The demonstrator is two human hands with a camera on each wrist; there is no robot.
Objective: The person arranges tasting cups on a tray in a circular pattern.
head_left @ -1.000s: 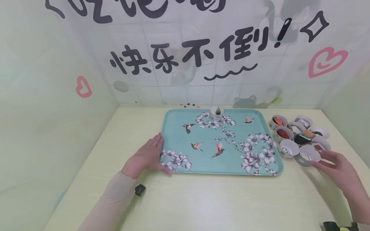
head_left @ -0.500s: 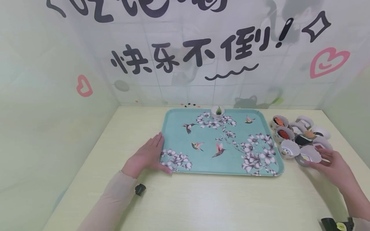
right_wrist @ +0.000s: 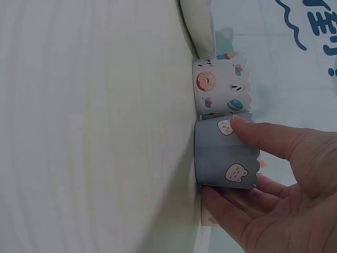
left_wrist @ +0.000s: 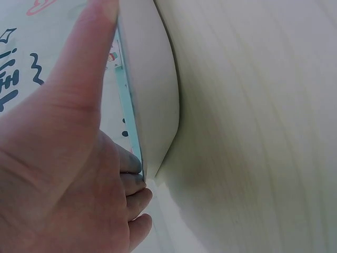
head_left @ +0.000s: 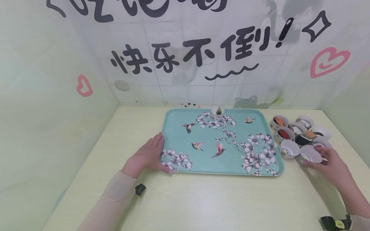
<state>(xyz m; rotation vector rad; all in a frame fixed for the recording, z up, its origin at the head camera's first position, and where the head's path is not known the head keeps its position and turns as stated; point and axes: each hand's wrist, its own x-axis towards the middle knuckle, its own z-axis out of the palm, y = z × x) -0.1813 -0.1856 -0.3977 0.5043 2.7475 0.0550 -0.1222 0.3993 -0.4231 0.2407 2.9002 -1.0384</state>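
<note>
A light blue tray printed with flowers and hummingbirds lies flat on the table. My left hand rests at its near left corner, fingers straight along the left side and thumb by the front edge; in the left wrist view the hand lies against the tray's side. To the right of the tray, my right hand pinches a grey scalloped baking cup with bear faces, thumb on one side and fingers on the other. The cup stands at the front of a cluster. A white patterned baking cup is next to it.
Several more baking cups, with small food-like pieces in them, crowd behind, among them one with a red piece. A single cup with a green piece stands at the tray's back edge. A printed curtain hangs behind the table.
My right hand has shifted a little to the left and drawn its thumb and fingers closer about the grey cup. The left hand and tray have stayed in place.
</note>
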